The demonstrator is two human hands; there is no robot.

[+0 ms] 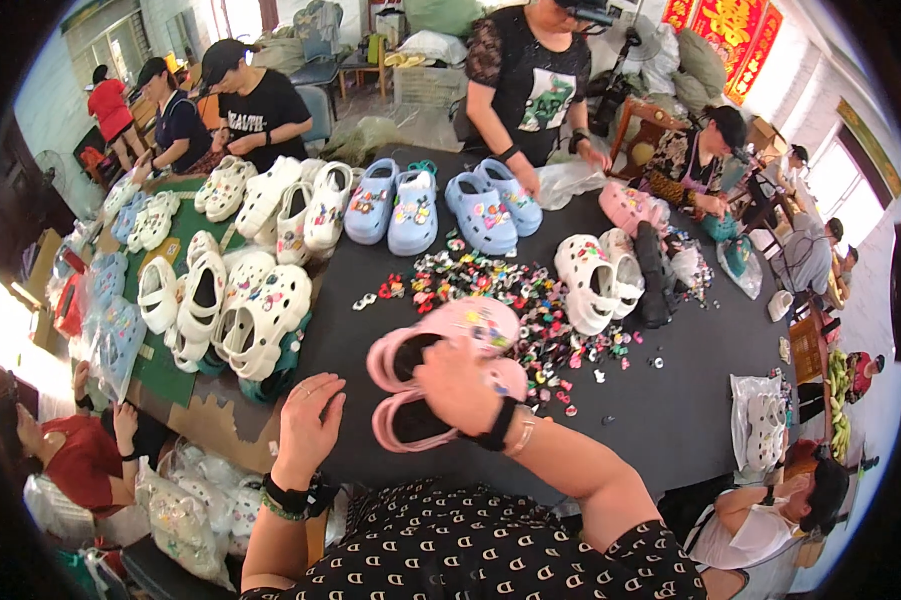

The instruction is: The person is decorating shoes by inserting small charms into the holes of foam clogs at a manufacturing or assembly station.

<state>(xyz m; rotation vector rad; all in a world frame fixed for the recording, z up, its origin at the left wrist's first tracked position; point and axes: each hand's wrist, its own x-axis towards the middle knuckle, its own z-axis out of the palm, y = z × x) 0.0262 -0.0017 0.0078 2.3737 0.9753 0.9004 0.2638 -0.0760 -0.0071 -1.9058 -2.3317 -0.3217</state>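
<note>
A pair of pink clogs (470,322), dotted with colourful charms, lies on the dark tabletop in front of me, with black inner soles showing. My right hand (460,385) reaches across the pair and covers much of the nearer clog. It is smeared by motion, so whether its fingers grip a clog cannot be seen. To the left of the clogs, my left hand (310,415) is raised near the table's edge, its fingers loosely stretched and nothing in them. Just beyond the pink pair spreads a heap of small colourful shoe charms (545,350).
Light-blue clogs (413,215) stand at the far side. White clogs (265,310) crowd the left, with another white pair (585,285) right of the heap. A dark elongated object (654,275) lies beside them. Bagged clogs (765,430) sit far right. Other people work around the table.
</note>
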